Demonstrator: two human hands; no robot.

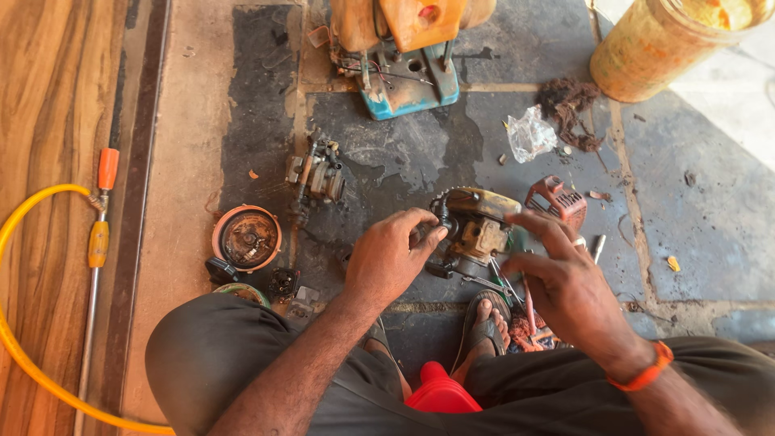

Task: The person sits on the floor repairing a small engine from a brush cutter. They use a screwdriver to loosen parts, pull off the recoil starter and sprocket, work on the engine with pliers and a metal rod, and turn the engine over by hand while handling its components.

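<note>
A small grimy engine block (476, 230) with a yellowish top sits on the dark stone floor between my feet. My left hand (391, 258) grips its left side, fingers curled around a black part. My right hand (565, 282), with an orange band on the wrist, reaches in from the right; its fingers touch the engine's right side and seem to pinch something small, though what it is stays hidden. A red plastic cover (559, 200) lies just behind the engine.
A carburettor-like part (316, 173), a round orange starter housing (247, 237) and small black pieces lie to the left. A blue-based machine (404, 48) stands at the top, an orange bucket (670, 44) top right. A yellow hose with spray lance (95, 242) lies far left.
</note>
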